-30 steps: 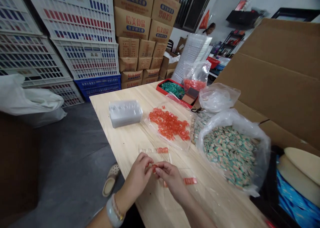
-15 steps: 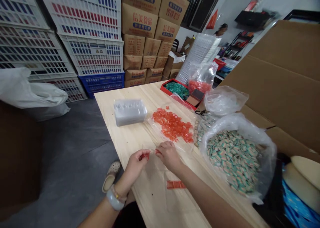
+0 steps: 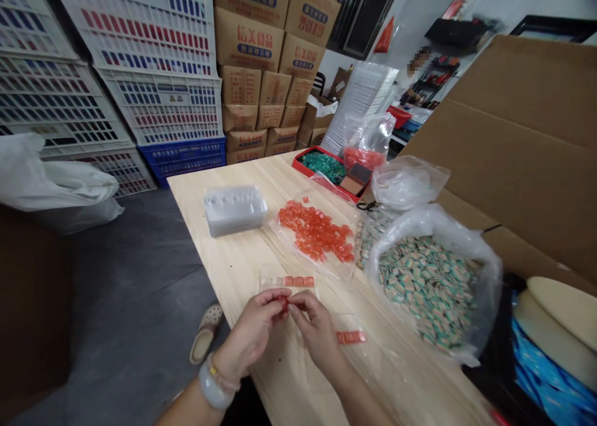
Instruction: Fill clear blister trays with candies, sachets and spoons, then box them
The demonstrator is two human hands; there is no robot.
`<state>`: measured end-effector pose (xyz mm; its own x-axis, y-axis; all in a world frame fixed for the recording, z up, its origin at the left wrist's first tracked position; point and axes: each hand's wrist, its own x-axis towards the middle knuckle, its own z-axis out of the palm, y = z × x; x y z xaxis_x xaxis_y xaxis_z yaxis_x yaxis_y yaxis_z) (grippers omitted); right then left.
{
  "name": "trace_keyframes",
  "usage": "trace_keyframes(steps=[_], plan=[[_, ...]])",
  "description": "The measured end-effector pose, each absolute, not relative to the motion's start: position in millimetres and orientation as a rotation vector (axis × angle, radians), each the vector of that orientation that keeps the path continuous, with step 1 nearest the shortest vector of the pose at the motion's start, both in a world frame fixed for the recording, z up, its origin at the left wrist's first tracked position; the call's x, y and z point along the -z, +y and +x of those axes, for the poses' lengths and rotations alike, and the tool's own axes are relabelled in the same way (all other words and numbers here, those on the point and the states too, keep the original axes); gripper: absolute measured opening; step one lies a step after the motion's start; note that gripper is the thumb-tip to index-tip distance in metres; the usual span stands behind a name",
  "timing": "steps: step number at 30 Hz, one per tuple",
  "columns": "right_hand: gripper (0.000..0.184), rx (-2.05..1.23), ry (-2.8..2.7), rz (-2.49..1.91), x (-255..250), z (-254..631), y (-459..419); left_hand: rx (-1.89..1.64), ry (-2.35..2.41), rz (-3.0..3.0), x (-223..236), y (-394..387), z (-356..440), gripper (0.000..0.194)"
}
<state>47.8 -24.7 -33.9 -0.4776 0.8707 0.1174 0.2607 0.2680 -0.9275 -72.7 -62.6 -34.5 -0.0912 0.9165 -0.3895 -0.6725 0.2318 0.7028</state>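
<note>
My left hand (image 3: 257,319) is closed around small red translucent pieces (image 3: 283,306), partly hidden by its fingers. Thumb and fingertips of my right hand (image 3: 313,320) pinch at the same red pieces, touching the left fingertips. Just beyond my hands lies a clear plastic strip tray (image 3: 275,282), with several orange-red pieces in its right part and clear compartments on the left. Beside my right wrist is a second clear strip with red pieces (image 3: 352,337), partly covered by the hand. Farther up, a pile of orange-red pieces (image 3: 317,230) is spread on a clear plastic bag.
A stack of clear plastic trays (image 3: 236,211) stands at the table's left edge. On the right is a bag of green-and-tan pieces (image 3: 424,289). A red box (image 3: 298,163) of green pieces sits at the back. Crates (image 3: 172,106) and cartons (image 3: 254,40) are stacked behind; a person is in the background.
My right hand has drawn back from over the strip tray toward my left hand, and the fingertips now meet. The strip tray with its red pieces has come into view.
</note>
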Motion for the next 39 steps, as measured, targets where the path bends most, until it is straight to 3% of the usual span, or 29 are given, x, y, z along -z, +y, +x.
trace_keyframes(steps=[5, 12, 16, 18, 20, 23, 25, 32, 35, 39], plan=[[0.013, -1.418, -1.719, -0.984, 28.4, 51.4, -33.1, -1.34, 0.994, 0.521, 31.8, -63.9, -70.1, 0.023], [0.014, -1.468, -1.644, -1.038, 28.8, 52.1, -37.7, -1.368, 1.286, 0.905, 45.9, -69.1, -66.1, 0.017], [0.015, -1.583, -1.786, -0.968, 27.9, 49.9, -25.6, -1.29, 1.232, 0.889, 54.1, -68.9, -77.6, 0.026], [0.014, -1.357, -1.979, -0.996, 25.7, 45.7, -11.7, -1.293, 1.301, 1.02, 57.3, -67.0, -89.4, 0.032], [0.014, -0.886, -2.28, -1.065, 23.1, 38.1, 5.4, -1.327, 1.522, 1.283, 61.7, -63.4, -101.9, 0.035], [0.012, -0.25, -2.764, -1.042, 21.8, 22.1, 28.9, -1.197, 1.86, 1.707, 70.6, -54.6, -114.1, 0.03], [0.011, -0.024, -2.984, -0.944, 24.0, 11.7, 38.5, -1.07, 1.952, 1.845, 76.4, -48.2, -115.8, 0.026], [0.02, -0.028, -2.985, -0.994, 32.0, 7.3, 34.4, -0.982, 2.026, 1.934, 84.0, -45.2, -108.7, 0.023], [0.028, -0.111, -2.734, -1.106, 30.4, 34.2, 34.8, -1.058, 2.086, 1.947, 81.6, -49.1, -109.5, 0.035], [0.022, -0.169, -2.23, -1.477, 31.1, 92.6, 60.0, -1.111, 1.932, 2.015, 58.5, -27.3, -95.4, 0.022]])
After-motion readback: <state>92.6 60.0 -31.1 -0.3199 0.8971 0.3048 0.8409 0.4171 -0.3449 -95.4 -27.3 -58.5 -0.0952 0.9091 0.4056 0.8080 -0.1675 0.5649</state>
